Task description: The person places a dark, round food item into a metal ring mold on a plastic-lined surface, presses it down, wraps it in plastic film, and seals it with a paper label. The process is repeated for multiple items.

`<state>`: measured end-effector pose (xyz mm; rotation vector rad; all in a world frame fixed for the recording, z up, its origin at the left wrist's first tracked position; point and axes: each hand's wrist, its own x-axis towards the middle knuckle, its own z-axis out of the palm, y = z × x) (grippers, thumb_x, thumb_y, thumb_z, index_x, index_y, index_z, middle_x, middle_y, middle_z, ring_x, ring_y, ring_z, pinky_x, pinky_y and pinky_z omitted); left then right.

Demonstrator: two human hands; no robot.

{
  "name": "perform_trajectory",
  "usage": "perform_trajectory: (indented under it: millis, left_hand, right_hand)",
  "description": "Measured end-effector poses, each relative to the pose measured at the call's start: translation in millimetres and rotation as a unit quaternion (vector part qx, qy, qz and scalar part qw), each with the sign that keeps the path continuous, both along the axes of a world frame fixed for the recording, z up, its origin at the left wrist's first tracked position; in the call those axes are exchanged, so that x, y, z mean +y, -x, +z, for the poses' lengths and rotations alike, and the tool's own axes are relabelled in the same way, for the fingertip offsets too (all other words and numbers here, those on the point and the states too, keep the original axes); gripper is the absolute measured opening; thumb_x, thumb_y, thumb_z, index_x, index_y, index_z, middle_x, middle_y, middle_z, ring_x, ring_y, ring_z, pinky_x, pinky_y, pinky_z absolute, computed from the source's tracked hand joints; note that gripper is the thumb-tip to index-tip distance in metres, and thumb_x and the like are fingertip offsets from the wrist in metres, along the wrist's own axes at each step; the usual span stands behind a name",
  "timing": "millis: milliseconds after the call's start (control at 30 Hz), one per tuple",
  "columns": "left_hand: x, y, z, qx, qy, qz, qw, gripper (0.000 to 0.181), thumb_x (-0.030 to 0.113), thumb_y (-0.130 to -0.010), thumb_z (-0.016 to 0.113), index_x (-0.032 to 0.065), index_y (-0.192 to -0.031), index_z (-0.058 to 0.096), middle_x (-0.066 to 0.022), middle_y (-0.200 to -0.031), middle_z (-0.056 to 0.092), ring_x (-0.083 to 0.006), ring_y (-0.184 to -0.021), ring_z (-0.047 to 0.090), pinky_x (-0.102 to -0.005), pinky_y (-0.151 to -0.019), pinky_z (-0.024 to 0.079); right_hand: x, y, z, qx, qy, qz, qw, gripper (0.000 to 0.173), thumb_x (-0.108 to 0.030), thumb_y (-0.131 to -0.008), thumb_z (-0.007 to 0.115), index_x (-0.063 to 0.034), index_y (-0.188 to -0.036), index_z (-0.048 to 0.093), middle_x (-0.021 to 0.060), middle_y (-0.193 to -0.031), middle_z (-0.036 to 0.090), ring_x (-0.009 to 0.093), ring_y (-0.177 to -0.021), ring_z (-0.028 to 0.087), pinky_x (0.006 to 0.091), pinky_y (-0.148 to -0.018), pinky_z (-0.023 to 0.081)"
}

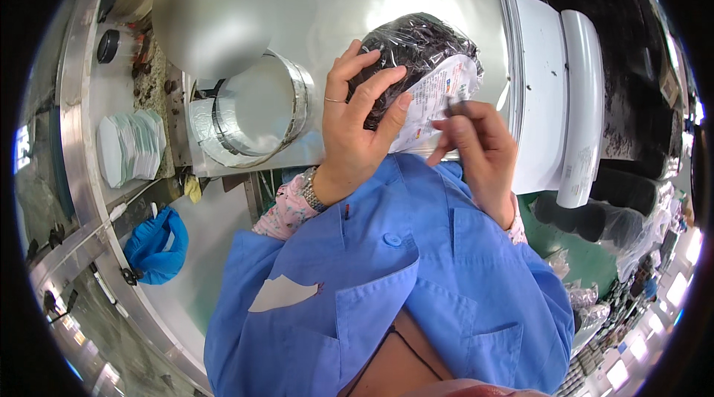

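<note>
A rounded dark bundle in clear plastic film (415, 48) lies on the metal worktop in front of me. A white printed label sheet (427, 104) covers its near right side. My left hand (360, 112) rests on the bundle's left side, fingers spread over the film and thumb near the label's edge. My right hand (482, 146) is just over the lower right of the label, its thumb and fingers pinched on a small dark object (457, 107). That object is blurred, so its kind cannot be told.
Left of the bundle stands a foil-covered ring (304, 101). A blurred round shape (217, 12) covers the upper left. Farther left are stacked pale sheets (133, 146) and a black-capped jar (108, 46). On the right lie white sheets (541, 90) and a white roll (583, 112).
</note>
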<state>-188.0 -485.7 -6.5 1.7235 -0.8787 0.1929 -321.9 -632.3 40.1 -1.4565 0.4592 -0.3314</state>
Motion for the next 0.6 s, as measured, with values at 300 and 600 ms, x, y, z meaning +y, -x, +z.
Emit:
perform_trajectory:
  millis: [300, 600]
  left_hand:
    - [-10, 5, 2, 0.097, 0.063, 0.032, 0.993, 0.020, 0.006, -0.088, 0.080, 0.0047, -0.108, 0.077, -0.0150, -0.122, 0.066, -0.0410, -0.135, 0.054, -0.0497, -0.111, 0.046]
    - [-14, 6, 2, 0.098, 0.066, 0.040, 0.992, 0.017, 0.004, -0.084, 0.079, 0.0065, -0.101, 0.079, -0.0095, -0.112, 0.070, -0.0352, -0.126, 0.058, -0.0457, -0.108, 0.044]
  right_hand:
    - [7, -26, 7, 0.064, -0.021, 0.042, 0.997, 0.017, -0.012, -0.107, 0.066, 0.0044, -0.107, 0.065, 0.0055, -0.075, 0.068, 0.009, -0.060, 0.064, 0.0238, -0.054, 0.049]
    - [4, -29, 15, 0.091, -0.005, 0.040, 0.995, 0.016, -0.011, -0.105, 0.067, 0.0043, -0.104, 0.067, 0.0040, -0.072, 0.067, 0.007, -0.059, 0.062, 0.0234, -0.053, 0.048]
